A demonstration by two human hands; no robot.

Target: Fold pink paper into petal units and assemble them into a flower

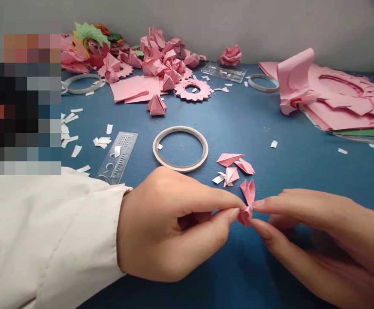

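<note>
A small folded pink paper piece (247, 193), with two pointed lobes at its top, is held up over the blue table. My left hand (177, 227) pinches its lower left side between thumb and index finger. From the other side, the thumb and index fingertips of my right hand (322, 236) press on its right edge. Just beyond it lie several loose folded pink paper pieces (230, 159), with white paper scraps (219, 177) beside them. Behind my left hand a roll of double-sided tape (155, 150) lies flat on the table.
A clear stencil ruler (122, 150) lies left of the tape roll. Along the wall sit crumpled pink paper flowers (156, 64), a pleated paper ring (192, 90), a clear plastic case (224, 71) and another tape roll (263, 83). Pink paper sheets (344, 116) are stacked at the right.
</note>
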